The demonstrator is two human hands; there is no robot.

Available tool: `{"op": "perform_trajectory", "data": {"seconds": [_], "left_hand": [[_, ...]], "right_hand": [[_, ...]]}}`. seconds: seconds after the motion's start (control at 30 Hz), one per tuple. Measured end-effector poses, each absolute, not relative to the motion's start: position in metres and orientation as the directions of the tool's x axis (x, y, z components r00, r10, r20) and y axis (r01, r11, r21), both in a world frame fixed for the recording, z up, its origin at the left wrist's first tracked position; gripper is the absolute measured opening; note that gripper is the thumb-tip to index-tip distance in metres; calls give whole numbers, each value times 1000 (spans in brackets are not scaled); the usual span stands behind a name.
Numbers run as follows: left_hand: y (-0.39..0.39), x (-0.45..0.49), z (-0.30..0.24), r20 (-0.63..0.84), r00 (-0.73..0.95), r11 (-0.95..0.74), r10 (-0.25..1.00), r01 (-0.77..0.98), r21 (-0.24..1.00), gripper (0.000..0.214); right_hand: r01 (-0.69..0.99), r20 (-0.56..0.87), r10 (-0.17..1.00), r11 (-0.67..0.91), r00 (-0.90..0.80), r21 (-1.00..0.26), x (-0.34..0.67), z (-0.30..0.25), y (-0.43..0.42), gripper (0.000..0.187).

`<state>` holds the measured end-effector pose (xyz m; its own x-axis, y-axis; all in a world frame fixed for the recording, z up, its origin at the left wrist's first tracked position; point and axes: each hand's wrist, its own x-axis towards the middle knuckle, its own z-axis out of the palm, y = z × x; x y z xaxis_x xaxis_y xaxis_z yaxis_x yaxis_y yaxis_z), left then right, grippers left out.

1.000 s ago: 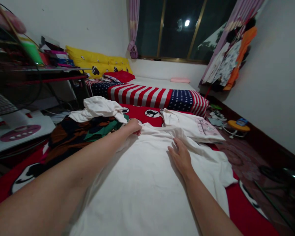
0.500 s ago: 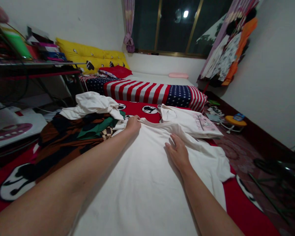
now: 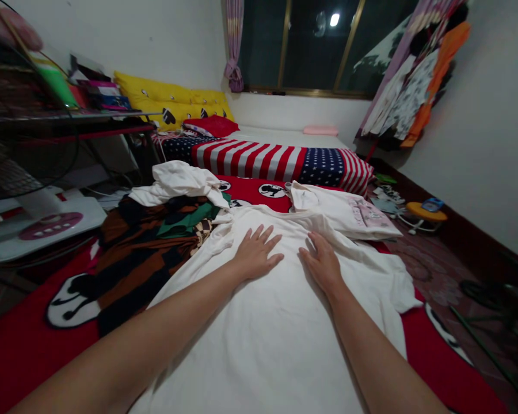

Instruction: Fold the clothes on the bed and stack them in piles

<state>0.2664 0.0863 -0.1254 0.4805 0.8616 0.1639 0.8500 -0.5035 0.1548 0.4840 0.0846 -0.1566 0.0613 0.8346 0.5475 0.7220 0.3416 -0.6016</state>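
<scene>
A white T-shirt (image 3: 259,339) lies spread out in front of me, its neckline at the far end and one sleeve out to the right. My left hand (image 3: 258,253) rests on the upper left of the shirt with its fingers spread. On the upper right of the cloth lies my right hand (image 3: 323,263), its fingers loosely apart and holding nothing. Just beyond the neckline is a folded white shirt (image 3: 345,213) with a pinkish print. To the left, a crumpled white garment (image 3: 181,183) sits on a heap of brown and dark striped clothing (image 3: 142,253).
Red patterned cloth (image 3: 21,351) lies under the clothes. A white fan base (image 3: 47,224) stands at the left, below a cluttered desk (image 3: 90,118). Behind is a bed with a stars-and-stripes cover (image 3: 250,161). A small orange-topped stool (image 3: 425,211) stands at the right.
My left hand has let go of the shirt's left shoulder edge and now lies flat on the cloth, closer to me. My right hand stays on the shirt. The view has shifted slightly left.
</scene>
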Motion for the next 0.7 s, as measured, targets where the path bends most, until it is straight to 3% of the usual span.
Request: {"op": "perform_trajectory", "data": {"seconds": [0.27,0.4,0.57,0.7], "left_hand": [[81,273,-120,144,451,-470,881,869,156,62],[60,259,-119,95,448,-458,889,873,168,64],[27,214,-123,156,488,-510,859,846,158,64],[16,201,-124,172,458,-485,872,858,168,62]], "right_hand": [[761,527,847,301,62,-574,480,-152,87,48],[773,470,882,329,-47,-542,485,-142,74,49],[844,426,867,417,-258,-338,534,-140,26,56],[955,347,921,244,-174,-167,572,-147,5,57]]}}
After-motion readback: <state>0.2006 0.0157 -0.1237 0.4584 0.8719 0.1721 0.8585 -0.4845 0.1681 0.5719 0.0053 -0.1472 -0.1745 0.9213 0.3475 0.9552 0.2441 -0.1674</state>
